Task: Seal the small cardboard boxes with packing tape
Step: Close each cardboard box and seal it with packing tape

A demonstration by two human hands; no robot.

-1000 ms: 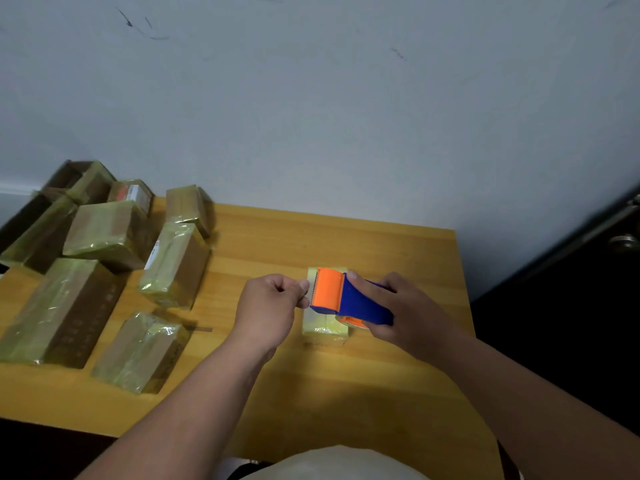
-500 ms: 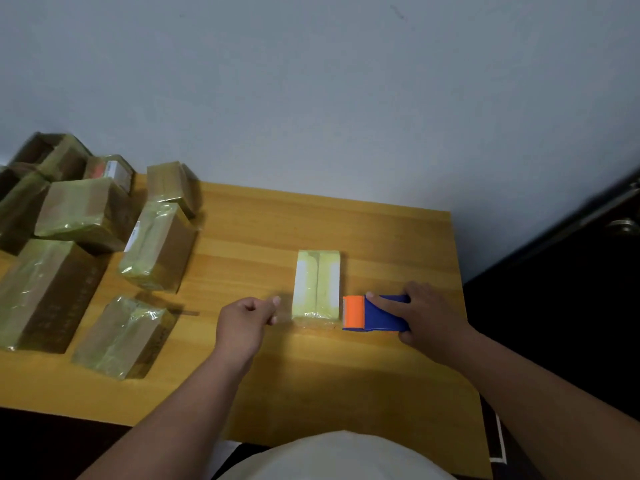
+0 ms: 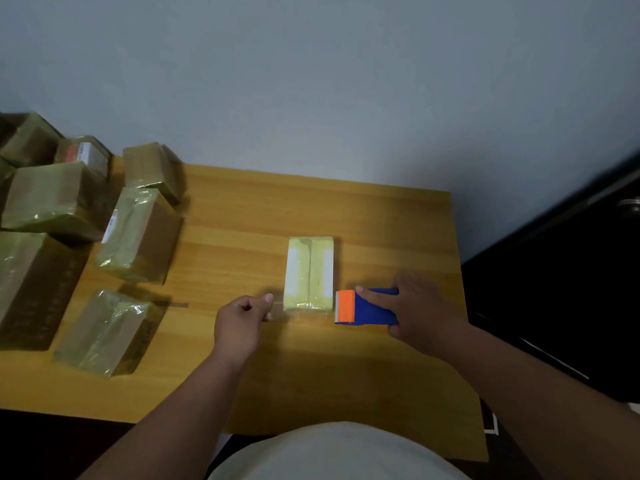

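Both hands stretch clear tape across the small box [image 3: 309, 273] at frame centre: left hand [image 3: 240, 322] pinches the tape end, right hand [image 3: 417, 311] grips the tape dispenser [image 3: 363, 306], keeping the strip taut for sealing.

L hand [image 3: 239, 320] pinching (fingers curled), R hand [image 3: 420, 311] gripping

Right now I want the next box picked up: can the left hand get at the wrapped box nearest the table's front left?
Probably not yet: the path looks bare, but the left hand pinches a tape end beside the small box; the wrapped box lies leftward.
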